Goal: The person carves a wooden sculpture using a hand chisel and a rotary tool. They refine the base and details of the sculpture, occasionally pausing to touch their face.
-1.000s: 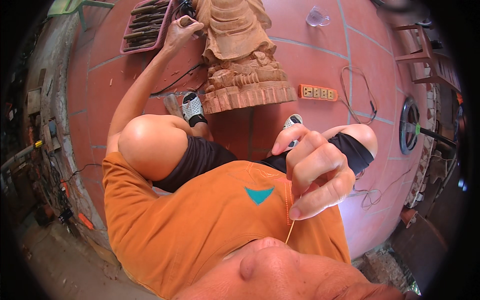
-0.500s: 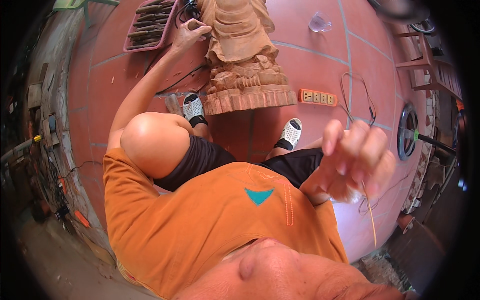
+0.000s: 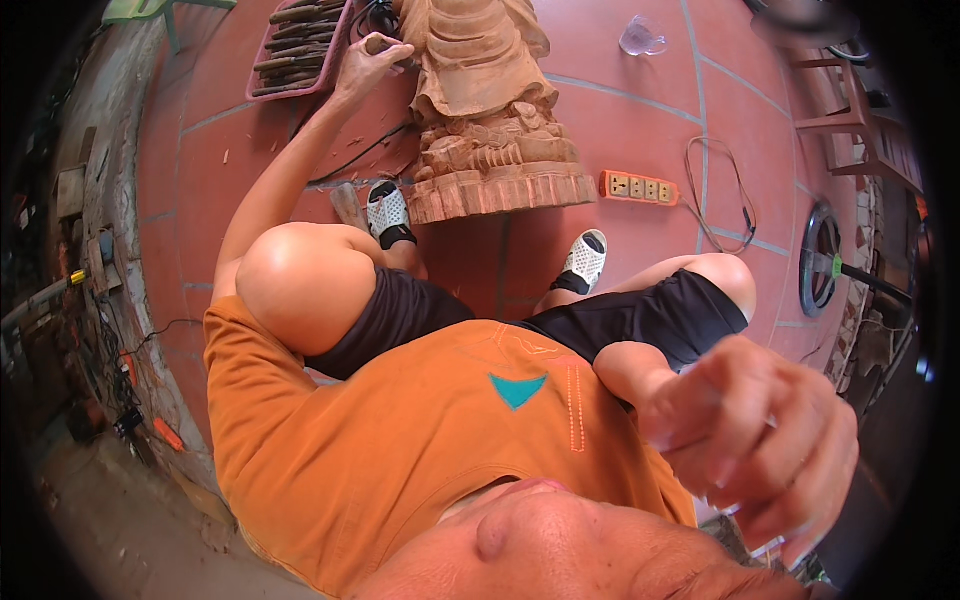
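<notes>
A carved wooden statue [image 3: 485,110] of a robed figure lies on its back, its rough-edged base nearest me. My left hand [image 3: 368,68] is at the statue's left side, thumb and fingers curled together in a pinch; whatever they hold is too small or hidden to name. Close to my face on the right, my right hand [image 3: 755,440] is raised, slightly blurred, with its fingers bent inward. What it grips, if anything, is hidden behind the fingers. Left of the statue stands a pink basket [image 3: 263,60] holding several chisels [image 3: 297,48].
An orange power strip [image 3: 638,187] with a looped cord [image 3: 748,190] lies right of the base. Beyond it are a clear glass cup [image 3: 641,38], a brown chair [image 3: 850,120] and a black wheel [image 3: 820,260]. A wooden block [image 3: 348,206] and wood chips lie near my left sandal [image 3: 387,212].
My right hand has come down and nearer my face, uncovering my right knee. The thin yellowish strand that hung below it is out of sight. My left hand stays beside the statue.
</notes>
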`<state>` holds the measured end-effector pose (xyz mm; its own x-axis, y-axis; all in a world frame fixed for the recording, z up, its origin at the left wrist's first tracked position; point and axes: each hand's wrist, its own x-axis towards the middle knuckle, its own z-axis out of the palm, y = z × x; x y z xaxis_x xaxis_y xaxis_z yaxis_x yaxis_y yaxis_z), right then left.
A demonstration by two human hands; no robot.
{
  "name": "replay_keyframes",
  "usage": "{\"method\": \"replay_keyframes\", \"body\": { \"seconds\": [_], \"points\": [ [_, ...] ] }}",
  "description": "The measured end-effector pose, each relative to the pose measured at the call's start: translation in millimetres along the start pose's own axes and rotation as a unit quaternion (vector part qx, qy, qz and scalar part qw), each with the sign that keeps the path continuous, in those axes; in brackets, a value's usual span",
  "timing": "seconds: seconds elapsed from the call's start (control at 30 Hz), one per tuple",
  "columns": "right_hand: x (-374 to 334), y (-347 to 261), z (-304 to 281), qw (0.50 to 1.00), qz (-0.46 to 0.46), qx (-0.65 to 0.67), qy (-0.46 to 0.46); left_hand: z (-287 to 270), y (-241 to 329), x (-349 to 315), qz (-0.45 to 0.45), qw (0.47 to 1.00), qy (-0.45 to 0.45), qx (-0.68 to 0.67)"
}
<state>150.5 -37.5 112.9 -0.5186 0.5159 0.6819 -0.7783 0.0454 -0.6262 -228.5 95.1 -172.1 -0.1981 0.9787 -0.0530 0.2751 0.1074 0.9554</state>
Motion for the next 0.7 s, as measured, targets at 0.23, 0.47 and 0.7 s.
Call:
{"method": "replay_keyframes", "body": {
  "seconds": [0.23, 0.47, 0.7],
  "points": [
    [21.1, 10.9, 23.3, 0.94, -0.34, 0.025, -0.025, 9.1, 0.9, -5.5, 0.032, 0.999, -0.001, -0.015],
    [-36.1, 48.4, -27.8, 0.773, -0.268, -0.371, 0.44, 7.1, -2.7, 4.1, 0.01, 0.999, 0.028, -0.037],
    [-127.7, 180.5, -165.1, 0.71, 0.224, -0.562, 0.36, 16.4, -5.4, 22.6, 0.002, 0.998, 0.064, 0.009]
  ]
}}
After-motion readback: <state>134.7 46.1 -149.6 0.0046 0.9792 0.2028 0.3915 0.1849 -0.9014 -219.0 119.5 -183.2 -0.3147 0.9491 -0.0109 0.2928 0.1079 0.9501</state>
